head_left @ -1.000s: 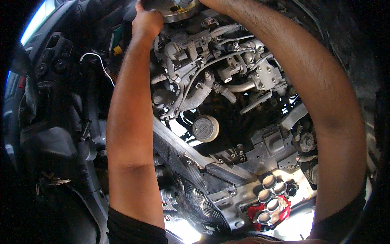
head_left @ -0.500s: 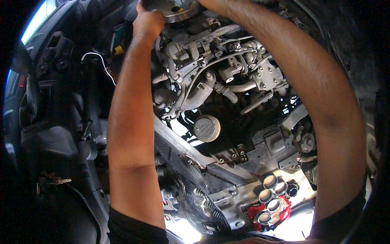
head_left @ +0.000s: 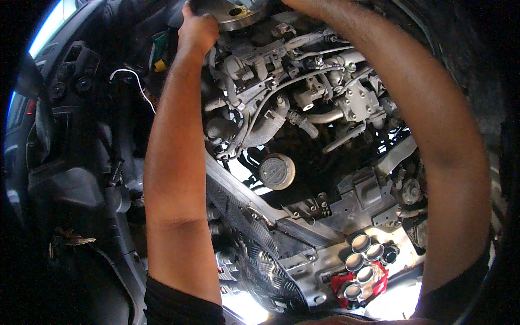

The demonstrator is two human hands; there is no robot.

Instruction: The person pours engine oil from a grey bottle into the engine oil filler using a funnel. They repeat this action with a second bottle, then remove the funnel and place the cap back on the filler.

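Observation:
At the upper edge my left hand [head_left: 199,30] is closed at the left rim of a round, shiny metal disc [head_left: 241,23] with a hole near its middle. Its fingertips are partly hidden. My right arm [head_left: 433,119] reaches up the right side and bends inward. Only the wrist end of my right hand [head_left: 298,4] shows beside the disc, its fingers cut off by the frame. Something pale blue-grey [head_left: 250,4] lies over the disc's top. Below stretches a dusty engine [head_left: 260,81] with pipes, hoses and a bolted metal housing [head_left: 357,103].
A round cap [head_left: 276,171] sits below the engine. Several metal cups [head_left: 361,242] stand near the bottom, some on a red cloth [head_left: 341,283]. A metal frame bar [head_left: 244,189] crosses diagonally. At left are black plastic panels [head_left: 65,187], a white cable [head_left: 135,81] and keys [head_left: 73,238].
My right forearm has shifted slightly to the right, and its wrist has moved a little away from the disc. My left hand stays at the disc's rim. The view has shifted very slightly.

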